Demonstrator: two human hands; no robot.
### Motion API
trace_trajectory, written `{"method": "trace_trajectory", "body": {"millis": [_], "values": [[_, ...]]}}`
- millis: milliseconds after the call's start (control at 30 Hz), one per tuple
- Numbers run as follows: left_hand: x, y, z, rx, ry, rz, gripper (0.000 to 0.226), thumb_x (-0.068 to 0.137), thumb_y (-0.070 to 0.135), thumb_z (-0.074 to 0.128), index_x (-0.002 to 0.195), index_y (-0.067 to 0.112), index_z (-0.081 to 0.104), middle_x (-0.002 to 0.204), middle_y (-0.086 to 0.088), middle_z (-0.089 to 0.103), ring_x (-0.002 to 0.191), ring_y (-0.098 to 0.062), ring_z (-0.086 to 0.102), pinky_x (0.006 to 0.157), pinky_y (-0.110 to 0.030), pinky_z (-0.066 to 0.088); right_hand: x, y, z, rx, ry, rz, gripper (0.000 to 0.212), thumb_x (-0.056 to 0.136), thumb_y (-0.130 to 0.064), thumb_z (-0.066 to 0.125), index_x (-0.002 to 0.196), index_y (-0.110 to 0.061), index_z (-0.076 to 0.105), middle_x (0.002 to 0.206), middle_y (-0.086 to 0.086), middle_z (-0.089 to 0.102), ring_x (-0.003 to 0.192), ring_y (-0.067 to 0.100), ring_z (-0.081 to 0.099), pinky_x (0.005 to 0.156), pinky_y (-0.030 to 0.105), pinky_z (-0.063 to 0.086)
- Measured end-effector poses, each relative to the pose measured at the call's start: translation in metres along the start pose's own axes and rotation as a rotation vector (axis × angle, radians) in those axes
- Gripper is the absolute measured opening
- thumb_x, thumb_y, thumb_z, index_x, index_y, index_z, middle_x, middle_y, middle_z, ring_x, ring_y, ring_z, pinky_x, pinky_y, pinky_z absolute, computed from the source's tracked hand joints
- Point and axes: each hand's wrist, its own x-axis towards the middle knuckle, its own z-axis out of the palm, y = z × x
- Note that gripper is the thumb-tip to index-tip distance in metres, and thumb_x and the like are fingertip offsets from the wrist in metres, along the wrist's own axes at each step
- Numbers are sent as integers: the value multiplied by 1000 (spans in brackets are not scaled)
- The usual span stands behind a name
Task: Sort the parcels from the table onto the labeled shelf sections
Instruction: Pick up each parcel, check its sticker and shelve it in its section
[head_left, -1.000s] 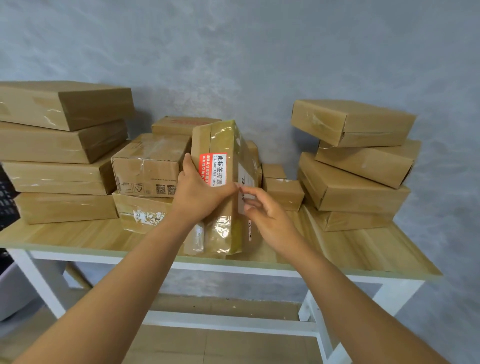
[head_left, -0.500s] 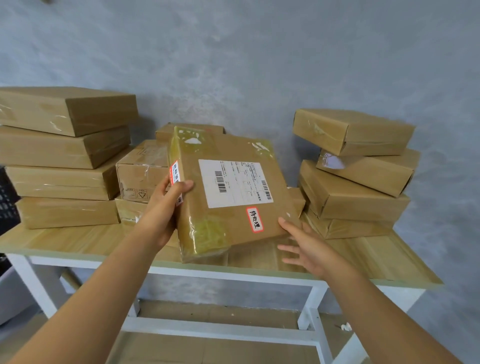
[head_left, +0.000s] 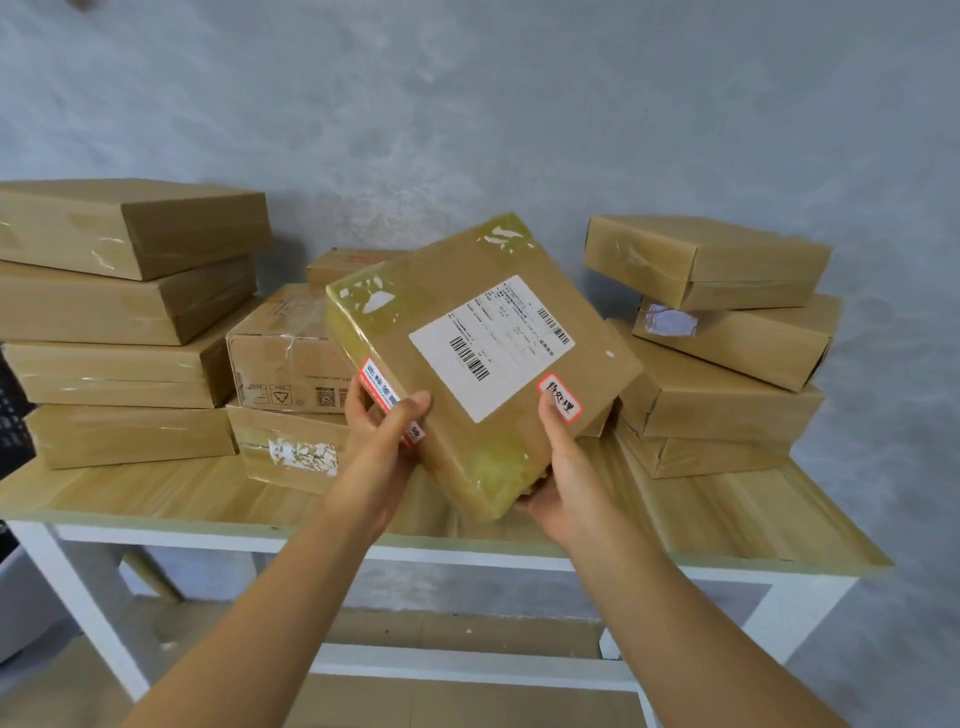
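A flat brown parcel (head_left: 467, 322) wrapped in yellowish tape is held tilted above the wooden table (head_left: 156, 493), its top face toward me. It carries a white shipping label with barcodes and a small red-bordered handwritten sticker near its lower right edge. My left hand (head_left: 384, 431) grips the parcel's left edge, thumb over a red and white sticker. My right hand (head_left: 563, 467) holds the lower right corner, thumb on top beside the handwritten sticker and fingers underneath. No shelf is in view.
Several brown parcels are stacked at the table's left (head_left: 130, 312) and right (head_left: 727, 338). Smaller taped cartons (head_left: 280, 364) sit in the middle behind the held parcel. The table has white legs and a lower shelf (head_left: 467, 670). A grey wall stands behind.
The parcel went from standing on edge to lying face up, and is now lifted higher and rotated. My right hand moved from beneath it to grip the lower right corner.
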Motion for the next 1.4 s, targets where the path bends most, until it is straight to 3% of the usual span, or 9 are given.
{"method": "trace_trajectory", "body": {"millis": [100, 200, 400, 467, 600, 700, 833, 1067, 1400], "values": [[1, 11, -11, 113, 51, 8, 67, 90, 14, 67, 144, 32, 31, 122, -10, 63, 102, -24, 68, 86, -38, 56, 6, -18, -20, -26, 34, -120, 97, 55, -60, 90, 139, -32, 52, 124, 0, 70, 113, 26, 68, 91, 49, 56], [8, 27, -31, 207, 155, -4, 93, 84, 37, 73, 155, 33, 13, 131, -10, 56, 115, -29, 61, 105, -47, 46, 2, -43, -39, -111, 30, -270, 87, 56, -46, 92, 134, -31, 56, 121, -1, 72, 108, 21, 71, 90, 46, 57], [10, 45, -30, 475, -109, -224, 91, 59, 62, 82, 135, 22, 52, 113, -3, 73, 101, -22, 72, 88, -39, 56, -7, -71, -47, -360, -69, -315, 85, 57, -37, 90, 134, -24, 57, 113, 3, 75, 100, 22, 73, 92, 43, 55], [12, 44, -23, 472, -90, -196, 89, 58, 62, 83, 132, 22, 55, 107, 0, 76, 95, -19, 74, 83, -36, 56, -6, -72, -46, -393, -75, -319, 99, 47, -46, 95, 136, -25, 56, 114, 3, 74, 103, 23, 72, 95, 44, 53], [15, 40, -4, 386, -47, -120, 68, 73, 48, 75, 132, 20, 56, 105, -4, 76, 93, -24, 74, 78, -37, 56, -6, -76, -50, -415, -54, -330, 75, 65, -43, 83, 134, -31, 57, 116, -2, 73, 109, 21, 70, 105, 49, 49], [20, 33, 8, 339, -43, -94, 55, 80, 42, 75, 126, 19, 58, 105, -8, 75, 92, -28, 74, 77, -40, 58, -7, -82, -57, -508, -38, -315, 81, 64, -58, 85, 136, -44, 50, 118, -13, 71, 116, 16, 65, 109, 47, 45], [25, 24, 23, 343, -65, -76, 72, 69, 46, 84, 128, 19, 56, 110, -9, 74, 95, -28, 73, 78, -42, 57, -17, -86, -74, -599, -22, -339, 82, 64, -46, 86, 137, -36, 50, 116, -12, 72, 109, 11, 68, 105, 43, 49], [16, 1, 54, 296, -245, -130, 83, 65, 50, 86, 134, 18, 53, 114, -10, 73, 99, -31, 72, 90, -52, 56, -74, -83, -102, -490, 197, -438, 71, 63, -49, 81, 128, -36, 56, 112, -10, 74, 104, 13, 71, 99, 43, 53], [-79, -31, 134, 264, -676, -248, 50, 82, 39, 75, 124, 20, 57, 108, -2, 74, 87, -15, 75, 64, -26, 58, -264, -50, -129, -391, 738, -623, 57, 76, -34, 77, 129, -28, 57, 105, -7, 75, 87, 11, 75, 62, 22, 58]]}}
